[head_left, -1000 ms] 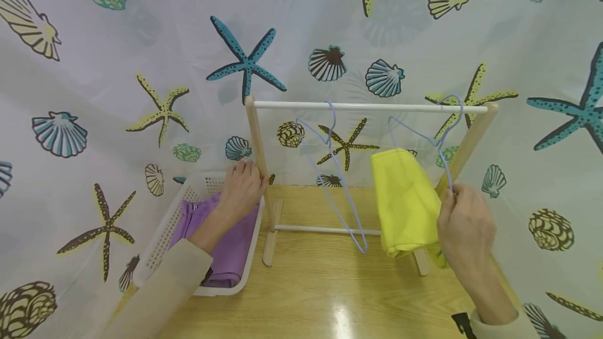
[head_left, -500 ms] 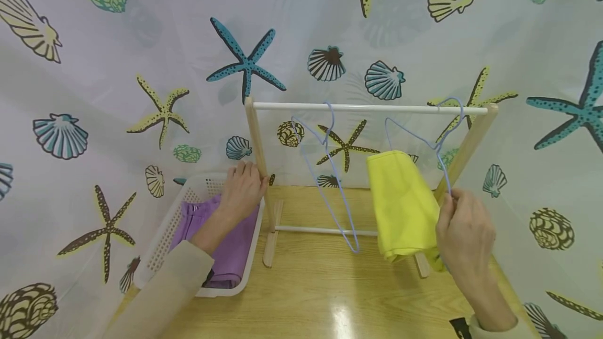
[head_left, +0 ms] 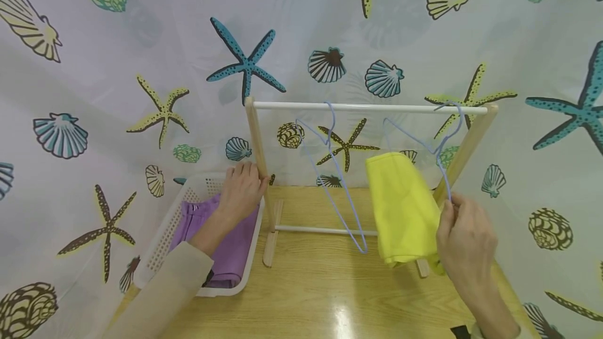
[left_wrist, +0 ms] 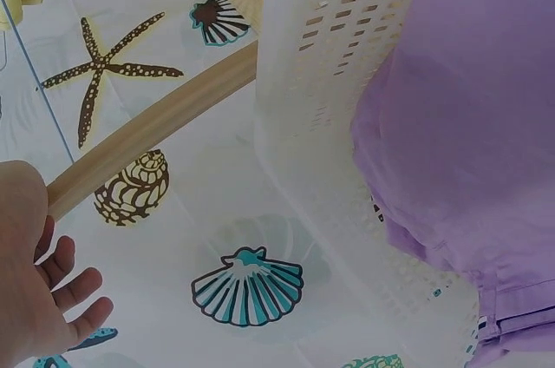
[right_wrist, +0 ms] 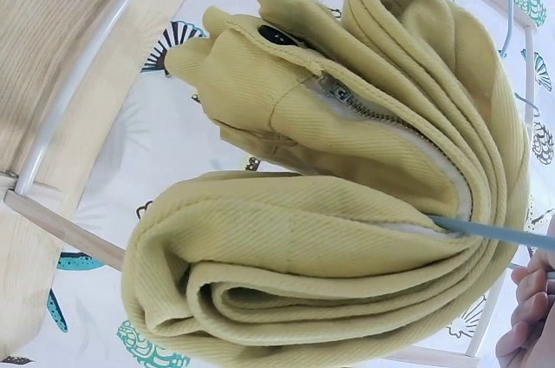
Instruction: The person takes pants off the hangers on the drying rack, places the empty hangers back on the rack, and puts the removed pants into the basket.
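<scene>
My right hand (head_left: 467, 239) grips the side of a thin blue clothes hanger (head_left: 409, 132), whose hook is at the rack's rail. Folded yellow trousers (head_left: 402, 208) hang over this hanger's lower part. In the right wrist view the trousers (right_wrist: 390, 151) show a zip and a dark button, and the hanger wire (right_wrist: 503, 233) runs out of their fold toward my fingers (right_wrist: 533, 307). My left hand (head_left: 242, 187) holds the left post of a small wooden clothes rack (head_left: 256, 140). In the left wrist view the post (left_wrist: 156, 125) passes between my thumb and loosely bent fingers (left_wrist: 78, 290).
Another blue hanger (head_left: 346, 192) hangs bare on the white rail (head_left: 377, 107), left of the trousers. A white perforated basket (head_left: 160, 247) with folded purple clothing (head_left: 235, 250) stands left of the rack. Behind the wooden table (head_left: 306, 297) hangs a seashell-print curtain (head_left: 292, 25).
The yellow trousers have shifted slightly left and down, and their hanger's hook has tilted a little. The bare hanger swings slightly. My left hand stays on the post.
</scene>
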Demonstrator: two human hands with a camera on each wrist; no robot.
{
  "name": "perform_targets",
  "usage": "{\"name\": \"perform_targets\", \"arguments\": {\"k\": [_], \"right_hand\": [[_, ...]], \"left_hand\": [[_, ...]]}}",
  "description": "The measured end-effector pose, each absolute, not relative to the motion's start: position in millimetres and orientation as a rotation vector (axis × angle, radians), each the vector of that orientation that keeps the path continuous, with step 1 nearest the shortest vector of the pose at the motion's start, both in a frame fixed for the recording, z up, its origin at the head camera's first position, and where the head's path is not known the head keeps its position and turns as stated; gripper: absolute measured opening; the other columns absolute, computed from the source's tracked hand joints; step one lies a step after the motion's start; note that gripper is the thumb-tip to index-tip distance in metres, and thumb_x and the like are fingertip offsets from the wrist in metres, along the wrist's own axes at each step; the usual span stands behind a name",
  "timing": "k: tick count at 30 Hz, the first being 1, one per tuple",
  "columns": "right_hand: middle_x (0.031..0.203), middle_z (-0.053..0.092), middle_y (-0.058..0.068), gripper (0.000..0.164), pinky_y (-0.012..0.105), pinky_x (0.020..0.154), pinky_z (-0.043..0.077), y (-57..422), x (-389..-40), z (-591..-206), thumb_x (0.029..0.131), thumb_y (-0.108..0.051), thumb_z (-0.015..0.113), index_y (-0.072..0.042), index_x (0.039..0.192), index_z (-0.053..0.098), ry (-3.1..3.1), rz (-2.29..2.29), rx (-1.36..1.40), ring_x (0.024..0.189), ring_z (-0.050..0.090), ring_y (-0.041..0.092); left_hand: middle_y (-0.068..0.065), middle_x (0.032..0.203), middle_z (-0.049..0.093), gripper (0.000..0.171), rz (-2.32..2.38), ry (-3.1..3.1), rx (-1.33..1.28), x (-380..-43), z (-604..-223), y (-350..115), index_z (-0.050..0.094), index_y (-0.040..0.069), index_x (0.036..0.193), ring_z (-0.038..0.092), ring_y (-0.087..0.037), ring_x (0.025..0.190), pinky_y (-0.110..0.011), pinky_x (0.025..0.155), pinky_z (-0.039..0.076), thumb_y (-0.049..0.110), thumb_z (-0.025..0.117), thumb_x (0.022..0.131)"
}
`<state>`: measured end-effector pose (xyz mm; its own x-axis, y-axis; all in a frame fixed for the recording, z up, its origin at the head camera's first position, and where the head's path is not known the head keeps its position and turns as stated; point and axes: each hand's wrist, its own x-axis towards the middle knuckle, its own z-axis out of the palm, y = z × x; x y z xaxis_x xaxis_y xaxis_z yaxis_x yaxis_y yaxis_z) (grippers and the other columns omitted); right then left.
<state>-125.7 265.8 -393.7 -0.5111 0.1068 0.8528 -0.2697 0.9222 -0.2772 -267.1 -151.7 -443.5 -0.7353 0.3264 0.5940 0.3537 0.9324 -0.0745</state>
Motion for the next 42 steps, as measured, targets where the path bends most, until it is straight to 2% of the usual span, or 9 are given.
{"name": "perform_targets", "arguments": {"k": [4,12,20,26,31,38,42], "right_hand": [[0.072,0.064,0.028,0.016,0.022,0.052,0.029,265,-122,-397,0.098,0.001,0.062,0.017,0.101,0.065,-2.062,0.469,0.128,0.056,0.052,0.031],[0.068,0.063,0.026,0.016,0.018,0.047,0.028,259,-115,-404,0.097,0.003,0.062,0.018,0.097,0.065,-2.06,0.477,0.149,0.053,0.049,0.025],[0.065,0.061,0.022,0.013,0.018,0.047,0.028,255,-111,-415,0.094,0.004,0.063,0.017,0.095,0.065,-2.043,0.47,0.176,0.052,0.047,0.023],[0.065,0.061,0.021,0.011,0.021,0.045,0.031,250,-111,-424,0.091,0.004,0.064,0.016,0.093,0.065,-2.013,0.489,0.187,0.051,0.049,0.026],[0.065,0.062,0.021,0.011,0.024,0.046,0.035,246,-109,-430,0.09,0.005,0.064,0.015,0.092,0.065,-2.009,0.485,0.195,0.051,0.052,0.028],[0.063,0.06,0.018,0.012,0.025,0.048,0.035,240,-107,-435,0.092,0.003,0.062,0.014,0.09,0.064,-2.018,0.48,0.203,0.051,0.05,0.024],[0.063,0.06,0.016,0.014,0.022,0.049,0.035,236,-105,-438,0.095,0.001,0.061,0.013,0.091,0.064,-2.034,0.496,0.203,0.053,0.049,0.022]], "left_hand": [[-0.013,0.089,0.064,0.035,-0.123,-2.495,-0.454,-263,-445,-153,0.06,0.004,0.095,0.062,-0.034,0.09,-0.046,0.078,0.054,0.037,0.066,0.104],[-0.01,0.082,0.062,0.032,-0.212,-2.454,-0.441,-243,-456,-150,0.061,0.006,0.094,0.061,-0.031,0.078,-0.041,0.066,0.049,0.034,0.075,0.098],[-0.011,0.088,0.067,0.032,-0.401,-2.446,-0.509,-218,-465,-134,0.064,0.002,0.099,0.062,-0.028,0.085,-0.041,0.077,0.053,0.032,0.073,0.099],[-0.008,0.092,0.067,0.031,-0.623,-2.5,-0.494,-199,-477,-115,0.065,0.003,0.108,0.06,-0.022,0.085,-0.034,0.074,0.052,0.031,0.072,0.1],[-0.006,0.099,0.066,0.031,-0.885,-2.583,-0.449,-183,-491,-94,0.063,0.006,0.116,0.06,-0.02,0.092,-0.03,0.076,0.053,0.033,0.069,0.102],[-0.003,0.101,0.066,0.031,-1.124,-2.619,-0.395,-172,-513,-64,0.064,0.007,0.118,0.061,-0.018,0.099,-0.034,0.086,0.053,0.036,0.065,0.104],[-0.005,0.104,0.071,0.032,-1.287,-2.607,-0.386,-169,-522,-50,0.065,0.005,0.122,0.065,-0.023,0.102,-0.038,0.089,0.055,0.033,0.064,0.106]]}}
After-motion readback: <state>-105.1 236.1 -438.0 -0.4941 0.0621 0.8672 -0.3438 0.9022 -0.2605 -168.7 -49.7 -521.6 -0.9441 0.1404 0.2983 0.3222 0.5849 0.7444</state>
